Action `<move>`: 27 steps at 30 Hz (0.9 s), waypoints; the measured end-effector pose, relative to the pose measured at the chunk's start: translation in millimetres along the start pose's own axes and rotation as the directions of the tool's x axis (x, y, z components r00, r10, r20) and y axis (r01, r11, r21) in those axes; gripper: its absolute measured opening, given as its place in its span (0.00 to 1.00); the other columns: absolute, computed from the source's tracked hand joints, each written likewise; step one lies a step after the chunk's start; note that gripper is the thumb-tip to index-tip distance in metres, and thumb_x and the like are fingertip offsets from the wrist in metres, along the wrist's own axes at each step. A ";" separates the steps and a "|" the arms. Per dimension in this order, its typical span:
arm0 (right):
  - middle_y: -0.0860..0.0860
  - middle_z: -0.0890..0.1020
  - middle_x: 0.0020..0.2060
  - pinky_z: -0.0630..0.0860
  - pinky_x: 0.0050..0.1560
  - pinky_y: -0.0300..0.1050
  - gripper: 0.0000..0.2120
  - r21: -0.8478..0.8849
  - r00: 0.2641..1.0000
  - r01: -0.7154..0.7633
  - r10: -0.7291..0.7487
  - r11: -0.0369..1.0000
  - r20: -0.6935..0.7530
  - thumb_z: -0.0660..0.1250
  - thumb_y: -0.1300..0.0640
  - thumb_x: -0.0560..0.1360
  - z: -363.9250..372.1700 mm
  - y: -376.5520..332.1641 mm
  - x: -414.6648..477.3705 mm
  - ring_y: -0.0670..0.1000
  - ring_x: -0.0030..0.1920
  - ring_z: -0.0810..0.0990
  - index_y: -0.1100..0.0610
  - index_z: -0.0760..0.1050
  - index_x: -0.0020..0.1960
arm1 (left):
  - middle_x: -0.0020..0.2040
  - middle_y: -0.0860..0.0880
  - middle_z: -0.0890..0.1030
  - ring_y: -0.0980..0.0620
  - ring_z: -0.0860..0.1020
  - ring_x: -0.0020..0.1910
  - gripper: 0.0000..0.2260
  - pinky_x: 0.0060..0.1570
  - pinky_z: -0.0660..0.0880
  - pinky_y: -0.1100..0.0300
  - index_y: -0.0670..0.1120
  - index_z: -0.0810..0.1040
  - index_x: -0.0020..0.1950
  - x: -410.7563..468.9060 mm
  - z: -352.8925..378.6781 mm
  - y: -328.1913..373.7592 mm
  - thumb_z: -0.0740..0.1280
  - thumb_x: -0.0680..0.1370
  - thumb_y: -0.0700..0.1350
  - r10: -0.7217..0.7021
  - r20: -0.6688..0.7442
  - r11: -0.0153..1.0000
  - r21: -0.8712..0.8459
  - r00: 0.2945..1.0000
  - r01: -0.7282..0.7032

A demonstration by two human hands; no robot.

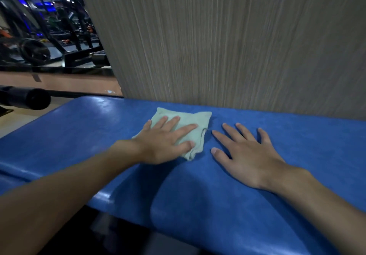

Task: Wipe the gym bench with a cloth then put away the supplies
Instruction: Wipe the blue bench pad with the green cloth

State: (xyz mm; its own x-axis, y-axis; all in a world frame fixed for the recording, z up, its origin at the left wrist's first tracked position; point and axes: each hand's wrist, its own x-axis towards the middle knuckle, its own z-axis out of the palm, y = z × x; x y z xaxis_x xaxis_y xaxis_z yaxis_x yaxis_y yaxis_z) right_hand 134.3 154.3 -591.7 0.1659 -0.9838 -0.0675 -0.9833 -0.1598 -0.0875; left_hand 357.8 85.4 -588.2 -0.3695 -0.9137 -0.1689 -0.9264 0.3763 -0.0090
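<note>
A blue padded gym bench (83, 128) runs across the view from left to right. On its top lies a folded pale green cloth (198, 119), close to the far edge. My left hand (164, 142) presses flat on the cloth with its fingers spread, covering the cloth's near left part. My right hand (247, 155) rests flat on the bare blue pad just right of the cloth, fingers apart and holding nothing. The two hands are a few centimetres apart.
A grey wood-grain panel (227, 37) rises directly behind the bench. At the far left a black padded roller (25, 98) sticks out. A mirror (43, 23) at upper left reflects dark gym racks and weight plates.
</note>
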 end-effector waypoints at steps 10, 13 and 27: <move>0.41 0.44 0.79 0.38 0.76 0.61 0.32 0.024 0.999 -0.031 0.032 0.999 -0.007 0.38 0.32 0.75 -2.0 -2.0 -0.8 0.47 0.79 0.39 0.37 0.44 0.78 | 0.82 0.52 0.46 0.44 0.44 0.80 0.28 0.74 0.41 0.36 0.72 0.44 0.75 91.9 -18.8 -9.6 0.43 0.75 0.72 -0.030 -0.028 0.999 -0.030 0.999 0.029; 0.40 0.45 0.79 0.39 0.76 0.60 0.32 0.031 0.999 -0.044 0.044 0.999 -0.011 0.39 0.32 0.76 -3.0 -2.6 -0.8 0.46 0.79 0.40 0.37 0.46 0.78 | 0.82 0.51 0.45 0.44 0.42 0.80 0.27 0.75 0.39 0.38 0.72 0.43 0.76 68.2 -13.4 -9.3 0.43 0.77 0.71 -0.010 -0.019 1.000 -0.030 1.000 0.009; 0.43 0.51 0.80 0.40 0.76 0.62 0.29 0.046 0.999 -0.016 0.017 0.999 -0.032 0.45 0.35 0.80 -12.5 -30.6 1.9 0.49 0.79 0.45 0.41 0.51 0.78 | 0.81 0.52 0.39 0.48 0.36 0.79 0.31 0.76 0.38 0.41 0.75 0.31 0.71 -136.5 16.4 -5.0 0.34 0.68 0.74 0.088 -0.014 0.996 0.012 0.996 -0.087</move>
State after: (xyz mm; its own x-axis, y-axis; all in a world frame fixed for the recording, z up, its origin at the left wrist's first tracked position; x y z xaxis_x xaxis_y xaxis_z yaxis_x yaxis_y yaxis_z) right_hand 163.8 156.2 -576.8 0.1466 -0.9885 -0.0375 -0.9813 -0.1405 -0.1319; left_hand 414.1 210.7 -581.2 -0.4502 -0.8793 -0.1556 -0.8897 0.4566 -0.0062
